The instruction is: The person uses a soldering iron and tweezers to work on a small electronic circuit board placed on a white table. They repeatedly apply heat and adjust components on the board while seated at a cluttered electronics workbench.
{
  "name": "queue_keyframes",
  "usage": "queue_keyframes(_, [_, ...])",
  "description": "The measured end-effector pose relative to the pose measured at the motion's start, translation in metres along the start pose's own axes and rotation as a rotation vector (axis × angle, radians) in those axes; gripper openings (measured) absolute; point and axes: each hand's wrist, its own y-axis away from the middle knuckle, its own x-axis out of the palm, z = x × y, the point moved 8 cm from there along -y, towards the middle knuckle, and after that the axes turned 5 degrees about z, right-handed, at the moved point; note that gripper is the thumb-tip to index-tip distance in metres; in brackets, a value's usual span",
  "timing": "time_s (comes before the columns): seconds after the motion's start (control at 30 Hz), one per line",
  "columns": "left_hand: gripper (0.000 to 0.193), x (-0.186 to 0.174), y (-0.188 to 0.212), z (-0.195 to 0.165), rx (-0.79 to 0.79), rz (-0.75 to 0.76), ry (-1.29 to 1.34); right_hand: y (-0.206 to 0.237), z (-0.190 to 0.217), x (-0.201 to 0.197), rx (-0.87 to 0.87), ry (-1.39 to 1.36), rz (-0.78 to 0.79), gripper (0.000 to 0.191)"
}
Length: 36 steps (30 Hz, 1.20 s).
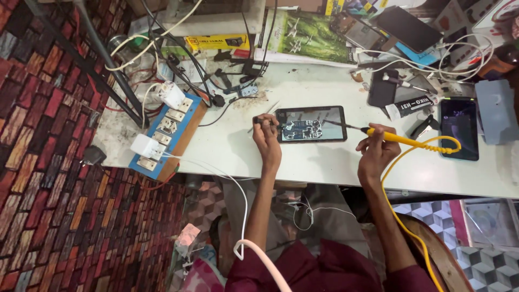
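Note:
An opened phone lies flat on the white workbench, its circuit board exposed. My left hand rests at the phone's left edge, pinching a thin tool, likely tweezers, whose tip points at the board. My right hand grips a yellow soldering iron; its dark tip reaches over the phone's right end. A yellow cable runs from the iron down past my right arm.
A blue power strip with white chargers sits at the left edge. A dark phone lies at right, next to a grey box. Several phones, white cables, a tube and packets crowd the back.

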Motion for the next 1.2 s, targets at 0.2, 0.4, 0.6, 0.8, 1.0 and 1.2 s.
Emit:
queue_keyframes(0.2, [0.026,0.005,0.003,0.003,-0.051,0.08,-0.041,-0.009,-0.049,-0.018,0.155,-0.188,-0.064,0.036])
queue_keyframes(0.4, [0.025,0.003,0.004,0.006,-0.05,0.065,-0.035,-0.006,-0.063,-0.028,0.203,-0.323,-0.091,0.034])
queue_keyframes(0.6, [0.022,-0.016,0.005,-0.002,0.001,-0.084,0.05,0.002,-0.055,-0.016,0.18,-0.17,0.005,0.032])
queue_keyframes(0.8, [0.022,-0.007,0.006,0.001,-0.032,-0.047,-0.076,-0.004,-0.057,-0.017,0.233,-0.236,-0.033,0.035])
queue_keyframes(1.0, [0.022,0.0,0.001,0.003,-0.015,0.028,-0.044,-0.008,-0.053,-0.014,0.243,-0.203,-0.038,0.037])
queue_keyframes(1.2, [0.022,-0.008,0.002,0.005,-0.009,0.014,0.054,-0.004,-0.048,-0.011,0.234,-0.217,-0.024,0.031])
